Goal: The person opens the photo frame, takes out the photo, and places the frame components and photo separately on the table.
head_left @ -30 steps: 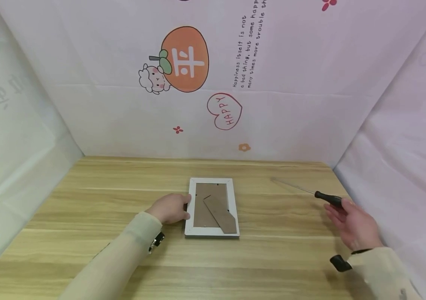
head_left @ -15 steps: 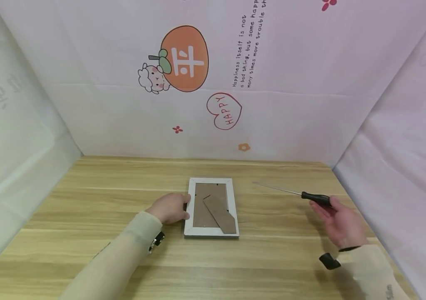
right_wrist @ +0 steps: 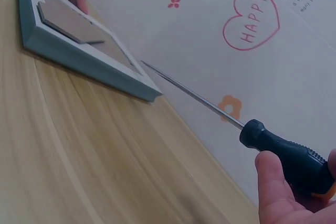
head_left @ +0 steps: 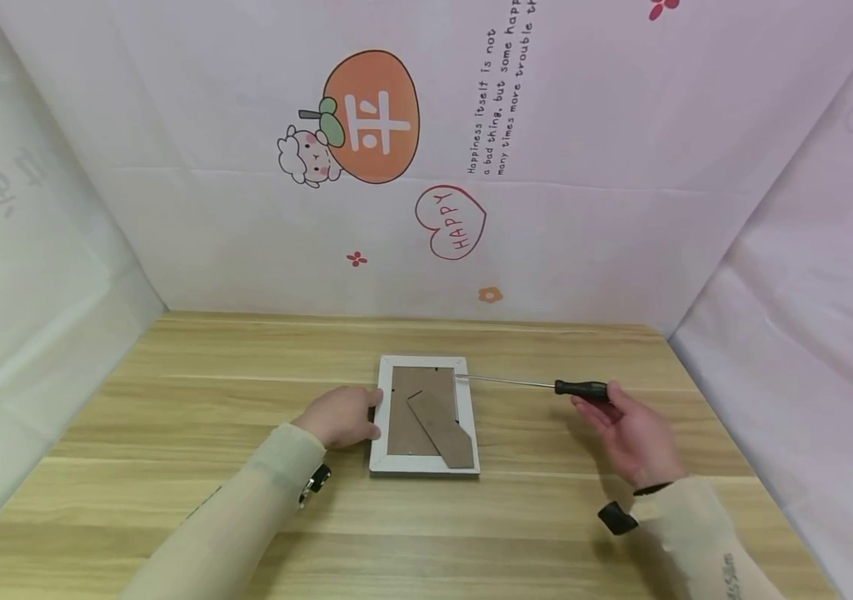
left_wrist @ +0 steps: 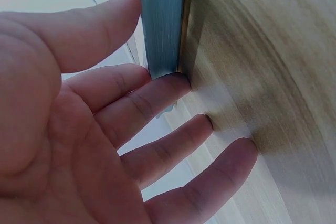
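Note:
A white picture frame (head_left: 425, 463) lies face down on the wooden table, its brown backing board (head_left: 419, 379) and easel stand (head_left: 441, 429) upward. My left hand (head_left: 340, 417) holds its left edge, the thumb and fingers at the border; in the left wrist view the last two fingers are apart from it. My right hand (head_left: 636, 437) grips a screwdriver (head_left: 582, 390) by its black handle, the thin metal shaft (right_wrist: 194, 94) pointing left. The tip appears over the frame's right border near the far corner; whether it touches cannot be told.
The wooden table (head_left: 246, 517) extends around the frame on every side. White printed cloth (head_left: 584, 242) hangs behind the far table edge and at both sides. Black straps (head_left: 616, 518) sit on both wrists.
My right hand has moved left with the screwdriver, bringing its tip from the right part of the table to the frame's right border. The left hand and the frame have stayed in place.

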Demonstrator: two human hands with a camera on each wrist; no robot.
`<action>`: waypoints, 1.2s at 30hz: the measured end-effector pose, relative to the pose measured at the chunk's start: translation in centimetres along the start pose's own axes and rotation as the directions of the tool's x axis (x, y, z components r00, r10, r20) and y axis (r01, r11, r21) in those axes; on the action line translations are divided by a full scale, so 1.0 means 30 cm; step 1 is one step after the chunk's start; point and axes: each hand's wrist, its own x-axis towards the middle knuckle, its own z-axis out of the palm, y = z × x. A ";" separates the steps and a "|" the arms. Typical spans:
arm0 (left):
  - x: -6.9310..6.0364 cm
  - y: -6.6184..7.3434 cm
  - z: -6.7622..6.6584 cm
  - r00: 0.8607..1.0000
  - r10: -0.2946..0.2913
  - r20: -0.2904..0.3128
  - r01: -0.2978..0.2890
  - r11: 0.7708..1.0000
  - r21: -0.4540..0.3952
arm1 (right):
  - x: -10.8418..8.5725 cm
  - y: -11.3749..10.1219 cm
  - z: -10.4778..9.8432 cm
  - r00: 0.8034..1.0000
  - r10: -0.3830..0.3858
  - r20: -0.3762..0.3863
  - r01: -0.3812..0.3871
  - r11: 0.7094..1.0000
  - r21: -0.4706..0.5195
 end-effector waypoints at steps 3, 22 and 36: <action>0.002 0.001 0.002 1.000 -0.001 0.002 0.001 1.000 -0.002 | 0.009 0.015 0.026 1.000 0.005 0.012 -0.004 0.999 -0.039; 0.002 0.002 0.004 1.000 0.002 -0.003 -0.002 1.000 -0.008 | 0.074 0.094 0.174 0.999 0.047 -0.023 -0.051 0.966 -0.255; 0.006 0.001 0.004 1.000 -0.002 0.001 0.002 1.000 -0.024 | 0.123 0.110 0.280 0.998 0.042 -0.044 -0.055 0.924 -0.378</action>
